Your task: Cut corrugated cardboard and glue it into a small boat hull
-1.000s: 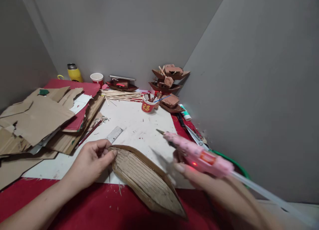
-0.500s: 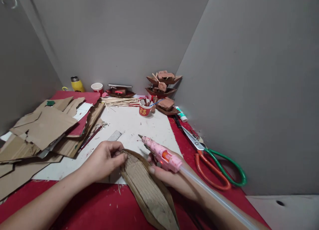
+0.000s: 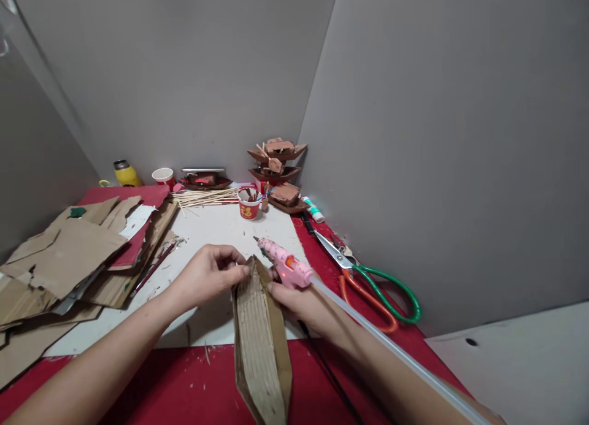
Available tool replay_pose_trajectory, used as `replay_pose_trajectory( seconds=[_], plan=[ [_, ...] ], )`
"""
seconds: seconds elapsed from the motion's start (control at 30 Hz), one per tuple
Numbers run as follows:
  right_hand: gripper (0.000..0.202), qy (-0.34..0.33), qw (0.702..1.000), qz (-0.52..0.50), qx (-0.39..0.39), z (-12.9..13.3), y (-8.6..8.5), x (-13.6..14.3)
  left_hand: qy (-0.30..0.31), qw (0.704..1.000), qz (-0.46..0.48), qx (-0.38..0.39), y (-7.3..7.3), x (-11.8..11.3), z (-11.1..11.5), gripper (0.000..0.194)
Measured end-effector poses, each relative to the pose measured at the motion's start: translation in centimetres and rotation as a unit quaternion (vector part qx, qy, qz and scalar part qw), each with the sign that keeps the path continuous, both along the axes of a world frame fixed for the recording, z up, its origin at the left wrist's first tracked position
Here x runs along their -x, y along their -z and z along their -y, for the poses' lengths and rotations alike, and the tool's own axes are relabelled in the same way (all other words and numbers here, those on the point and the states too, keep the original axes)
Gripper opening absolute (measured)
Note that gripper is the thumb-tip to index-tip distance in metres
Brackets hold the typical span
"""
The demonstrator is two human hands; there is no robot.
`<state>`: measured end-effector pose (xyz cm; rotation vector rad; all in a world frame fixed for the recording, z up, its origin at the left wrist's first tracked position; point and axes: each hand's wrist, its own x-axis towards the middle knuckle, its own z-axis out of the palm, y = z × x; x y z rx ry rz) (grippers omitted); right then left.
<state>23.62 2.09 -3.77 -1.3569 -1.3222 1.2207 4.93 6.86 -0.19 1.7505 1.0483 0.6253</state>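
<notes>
Cardboard boat hull (image 3: 262,345), corrugated and pointed at both ends, lying lengthwise across the near edge of a white work sheet (image 3: 216,229) and onto red table covering (image 3: 151,382). Far tip of hull pinched between thumb and fingers of left hand (image 3: 207,276), fingers closed together on the cardboard edge. Right hand (image 3: 299,302) wrapped around grip of pink hot glue gun (image 3: 284,267), fingers clamped on it, nozzle aimed up and left just above the pinched tip, clear glue stick (image 3: 391,351) trailing back from the gun along the forearm. Beside the right hand, scissors (image 3: 368,284) with orange and green handles, lying open on red covering. Farther out: red paper cup (image 3: 249,204) holding small sticks, bundle of bamboo skewers (image 3: 202,197), stacked brown model boats (image 3: 276,167) in the corner, glue tube (image 3: 313,210). At left, heap of cardboard scraps (image 3: 69,253); behind it, yellow flask (image 3: 125,173) and second paper cup (image 3: 163,177) against grey wall.
</notes>
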Motion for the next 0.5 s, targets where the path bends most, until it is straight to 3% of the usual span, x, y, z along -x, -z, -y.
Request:
replay_pose_trajectory(
  seconds=[0.17, 0.5],
  plan=[
    [0.043, 0.024, 1.0, -0.006, 0.008, 0.2, 0.8, 0.3, -0.047, 0.998, 0.045, -0.016, 0.9, -0.2, 0.1, 0.016],
    [0.021, 0.017, 1.0, -0.007, -0.016, 0.3, 1.7, 0.7, -0.041, 0.994, 0.034, -0.094, 1.6, -0.8, 0.2, 0.011]
  ],
)
